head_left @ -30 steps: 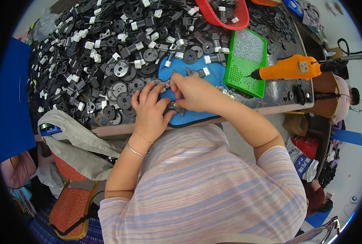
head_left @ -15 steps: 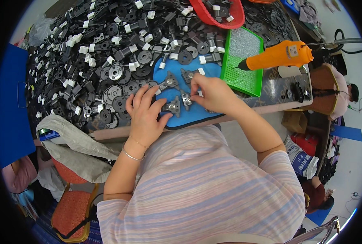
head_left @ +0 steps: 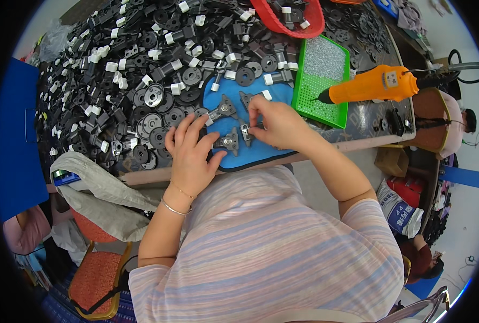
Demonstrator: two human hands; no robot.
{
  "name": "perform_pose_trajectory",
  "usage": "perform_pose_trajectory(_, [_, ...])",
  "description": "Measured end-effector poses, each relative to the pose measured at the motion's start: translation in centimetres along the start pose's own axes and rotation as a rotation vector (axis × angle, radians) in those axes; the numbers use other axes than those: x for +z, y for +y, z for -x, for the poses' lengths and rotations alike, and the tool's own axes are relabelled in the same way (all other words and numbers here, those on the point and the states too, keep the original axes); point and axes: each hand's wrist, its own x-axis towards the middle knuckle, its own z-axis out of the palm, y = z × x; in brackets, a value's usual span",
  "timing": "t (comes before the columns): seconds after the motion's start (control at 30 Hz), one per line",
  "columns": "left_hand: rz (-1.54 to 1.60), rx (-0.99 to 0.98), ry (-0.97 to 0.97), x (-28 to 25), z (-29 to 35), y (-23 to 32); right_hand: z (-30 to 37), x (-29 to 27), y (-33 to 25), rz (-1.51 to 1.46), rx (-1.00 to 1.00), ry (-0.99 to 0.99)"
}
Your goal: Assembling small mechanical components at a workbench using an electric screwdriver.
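Head view, edges: we see the table's front edge (head_left: 352,144) just below the blue mat (head_left: 258,155), with bare mat nearest us; the pile (head_left: 105,81) crowds its left and far sides.
Open room: we find some right of the right hand (head_left: 278,126), toward the green tray (head_left: 310,92).
Right grip: thumb and forefinger close together at the middle part (head_left: 245,131); we cannot tell whether they pinch it.
Left grip: the left hand (head_left: 190,149) has its fingers spread, thumb apart, around the near end of the left part (head_left: 229,141); we cannot tell if they touch.
Other parts: we see the upper part (head_left: 226,107) between the hands, beyond the left part, and a white-tipped part (head_left: 245,99) beyond the right fingers.
Surface: the orange screwdriver (head_left: 374,85) hangs over the tray; the red basket (head_left: 319,27) stands beyond.
Room: we see a red chair (head_left: 96,277) at left, a carton (head_left: 392,162) at right.
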Motion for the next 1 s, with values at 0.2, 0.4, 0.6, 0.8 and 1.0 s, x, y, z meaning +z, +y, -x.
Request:
perform_pose_trajectory(0.2, [-0.014,0.014,0.001,-0.1,-0.3,-0.1,-0.4,-1.3,0.3,-0.051,0.062,0.181])
perform_pose_trajectory(0.4, [0.021,0.020,0.022,-0.4,-1.9,-0.2,-0.2,-1.9,1.9,0.188,0.058,0.279])
perform_pose_trajectory(0.6, [-0.178,0.104,0.036,0.7,-3.6,0.1,-0.2,-0.7,1.4,0.212,0.009,0.246])
perform_pose_trajectory(0.8, [-0.216,0.103,-0.003,0.7,-3.5,-0.1,-0.3,-0.9,1.3,0.263,0.038,0.179])
perform_pose_trajectory(1.0, [-0.169,0.090,-0.003,0.8,-3.5,-0.5,-2.5,-2.0,1.9,0.232,0.000,0.275])
